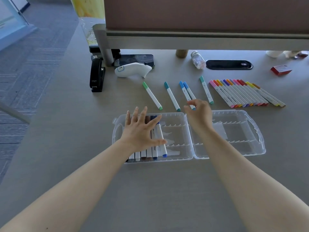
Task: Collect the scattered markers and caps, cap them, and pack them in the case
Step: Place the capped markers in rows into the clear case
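Packing markers into the case
Left hand splayed flat on packed row; right hand, loosely curled (empty), should pinch the blue pair at 12 o'clock

little here can be read. on the white barrel of the blue marker, the rightmost one lying in the clear case, dark print runs along its length, and only the letters "ear" show past the left hand. the loose markers beyond the case carry small dark print on their barrels, too small to make out. the black stapler, far left of the case, has a pale mark near its front end, also unreadable.
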`<state>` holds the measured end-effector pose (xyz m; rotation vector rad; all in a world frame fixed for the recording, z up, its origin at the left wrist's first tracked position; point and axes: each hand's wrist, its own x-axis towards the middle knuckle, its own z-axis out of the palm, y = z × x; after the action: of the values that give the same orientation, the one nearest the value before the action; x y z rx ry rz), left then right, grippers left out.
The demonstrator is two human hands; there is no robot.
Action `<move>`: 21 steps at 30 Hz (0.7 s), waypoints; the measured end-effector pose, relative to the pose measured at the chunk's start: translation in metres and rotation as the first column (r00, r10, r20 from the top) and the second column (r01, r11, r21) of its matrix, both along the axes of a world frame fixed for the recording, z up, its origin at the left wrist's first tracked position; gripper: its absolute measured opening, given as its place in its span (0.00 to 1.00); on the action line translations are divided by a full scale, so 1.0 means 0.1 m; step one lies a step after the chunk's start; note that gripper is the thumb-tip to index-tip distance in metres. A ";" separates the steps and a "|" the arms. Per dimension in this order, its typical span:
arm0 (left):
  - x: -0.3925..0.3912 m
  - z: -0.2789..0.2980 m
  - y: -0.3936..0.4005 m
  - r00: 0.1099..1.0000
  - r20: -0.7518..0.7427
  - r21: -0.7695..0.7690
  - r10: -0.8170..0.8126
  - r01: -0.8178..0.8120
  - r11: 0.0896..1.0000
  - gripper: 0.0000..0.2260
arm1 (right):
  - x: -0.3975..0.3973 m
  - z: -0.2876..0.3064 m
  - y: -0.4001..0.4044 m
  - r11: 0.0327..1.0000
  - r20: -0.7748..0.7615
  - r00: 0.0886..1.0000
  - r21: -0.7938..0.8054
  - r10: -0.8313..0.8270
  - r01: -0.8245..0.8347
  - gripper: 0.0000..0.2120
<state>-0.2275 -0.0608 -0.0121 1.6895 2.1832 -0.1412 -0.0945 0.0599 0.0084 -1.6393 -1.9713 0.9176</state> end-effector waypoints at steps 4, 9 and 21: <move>-0.03 -0.05 0.04 1.000 -0.018 -0.040 -0.024 0.023 0.999 0.39 | -0.02 -0.13 0.26 0.995 0.108 0.990 0.061 -0.090 0.084 0.14; -0.05 -0.11 0.04 0.997 -0.052 -0.032 -0.054 0.052 0.998 0.38 | -0.09 -0.25 0.43 0.993 0.196 0.976 0.087 -0.092 0.076 0.14; -0.04 -0.15 0.02 0.995 -0.081 -0.006 -0.062 0.062 0.998 0.37 | -0.30 -0.33 0.46 0.990 0.271 0.955 0.099 -0.122 0.098 0.14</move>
<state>-0.2313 -0.0586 -0.0273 1.7794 2.1870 -0.2341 -0.1244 0.1062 -0.0245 -1.8920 -2.0394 0.5800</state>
